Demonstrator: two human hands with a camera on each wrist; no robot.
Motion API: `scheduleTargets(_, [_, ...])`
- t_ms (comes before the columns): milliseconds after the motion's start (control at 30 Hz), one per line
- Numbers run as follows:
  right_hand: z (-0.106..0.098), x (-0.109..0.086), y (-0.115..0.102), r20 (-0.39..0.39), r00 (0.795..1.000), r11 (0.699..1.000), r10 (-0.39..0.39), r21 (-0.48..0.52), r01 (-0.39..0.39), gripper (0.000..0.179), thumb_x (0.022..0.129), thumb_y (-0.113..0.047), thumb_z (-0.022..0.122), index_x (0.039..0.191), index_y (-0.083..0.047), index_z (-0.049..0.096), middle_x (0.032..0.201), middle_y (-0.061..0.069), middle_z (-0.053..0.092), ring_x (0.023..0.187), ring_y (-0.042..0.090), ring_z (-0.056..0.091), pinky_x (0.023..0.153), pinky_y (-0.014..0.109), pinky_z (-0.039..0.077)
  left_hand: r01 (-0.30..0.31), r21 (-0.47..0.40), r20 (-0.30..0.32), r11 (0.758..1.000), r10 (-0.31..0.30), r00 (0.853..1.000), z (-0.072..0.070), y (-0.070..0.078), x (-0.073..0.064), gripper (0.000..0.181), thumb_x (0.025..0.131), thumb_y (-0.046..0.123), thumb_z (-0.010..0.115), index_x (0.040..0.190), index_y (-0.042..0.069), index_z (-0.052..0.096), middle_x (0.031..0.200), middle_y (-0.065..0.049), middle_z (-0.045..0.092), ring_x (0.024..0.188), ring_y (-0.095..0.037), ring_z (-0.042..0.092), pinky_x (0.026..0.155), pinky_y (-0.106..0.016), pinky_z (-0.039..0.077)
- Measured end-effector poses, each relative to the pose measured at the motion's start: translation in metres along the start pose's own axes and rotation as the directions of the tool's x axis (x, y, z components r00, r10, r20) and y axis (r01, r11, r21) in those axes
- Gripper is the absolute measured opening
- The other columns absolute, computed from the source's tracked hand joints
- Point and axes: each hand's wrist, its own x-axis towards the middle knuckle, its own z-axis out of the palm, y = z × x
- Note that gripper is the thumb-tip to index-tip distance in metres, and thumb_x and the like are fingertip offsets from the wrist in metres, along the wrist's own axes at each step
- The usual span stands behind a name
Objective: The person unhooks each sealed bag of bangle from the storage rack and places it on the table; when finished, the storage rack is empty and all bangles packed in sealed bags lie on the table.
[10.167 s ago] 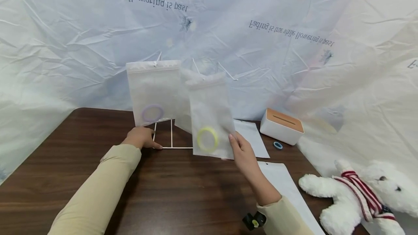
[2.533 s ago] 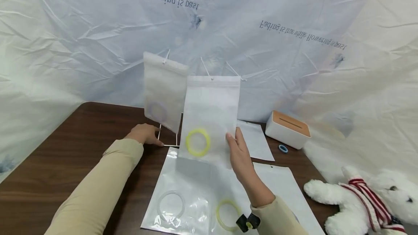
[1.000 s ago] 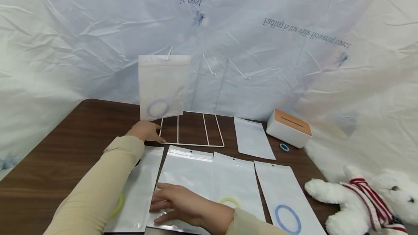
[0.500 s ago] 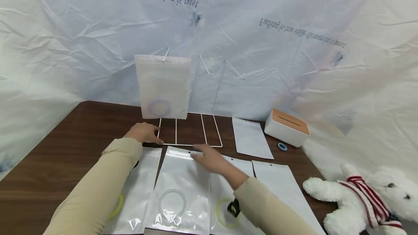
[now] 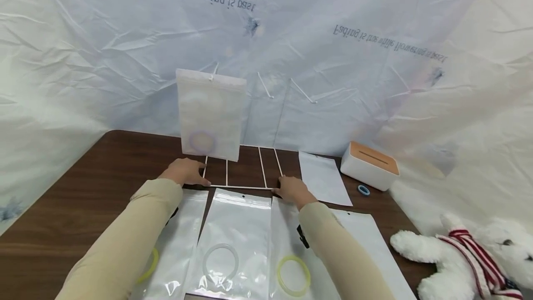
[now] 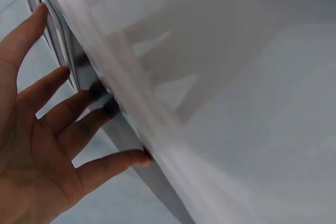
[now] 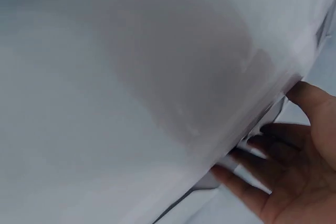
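Observation:
A white wire display rack (image 5: 241, 187) stands on the table; its base frame lies flat and its hooks (image 5: 265, 86) stick out above. From the left hook hangs a white zip bag (image 5: 211, 115) with a purple ring showing through. My left hand (image 5: 183, 171) touches the base's left front corner, fingers spread in the left wrist view. At the right front corner, my right hand (image 5: 293, 190) has its fingertips on the wire; the right wrist view shows loosely extended fingers. In front lie a bag with a clear ring (image 5: 226, 244) and a bag with a yellow ring (image 5: 293, 276).
Another bag (image 5: 179, 244) lies partly under my left arm. Further bags (image 5: 325, 177) lie to the right, one partly behind my right sleeve. A tissue box (image 5: 369, 165), a small blue ring (image 5: 363, 190) and a white plush bear (image 5: 470, 258) are at the right.
Earlier my right hand held the yellow-ring bag hanging on the rack; that bag is off its hook. My right hand then moved from the front bags to the rack's right corner. The left hand stayed.

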Motion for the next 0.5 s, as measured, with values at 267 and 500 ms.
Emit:
scheduleTargets(267, [-0.001,0.0,0.001,-0.044,0.999,0.999,-0.019,-0.048,0.017,0.041,0.099,-0.041,0.06,0.123,-0.009,0.068,0.116,0.01,0.069,0.107,0.03,0.065,0.091,0.046,0.051,-0.048,-0.235,0.021,0.971,0.054,0.998,-0.007,-0.026,0.0,0.066,0.091,0.036,0.071,0.134,-0.01,0.055,0.135,-0.032,0.052,0.123,-0.05,0.049,0.095,-0.057,0.047])
scheduleTargets(500, [-0.002,0.003,0.006,-0.056,0.998,0.997,-0.021,-0.071,0.017,0.046,0.099,-0.043,0.059,0.131,-0.01,0.065,0.123,0.01,0.067,0.112,0.031,0.064,0.094,0.046,0.05,-0.03,-0.82,-0.121,0.572,-0.121,0.985,-0.023,-0.059,-0.004,0.1,0.095,0.036,0.067,0.157,-0.002,-0.002,0.156,-0.036,0.014,0.141,-0.052,0.024,0.107,-0.064,0.033])
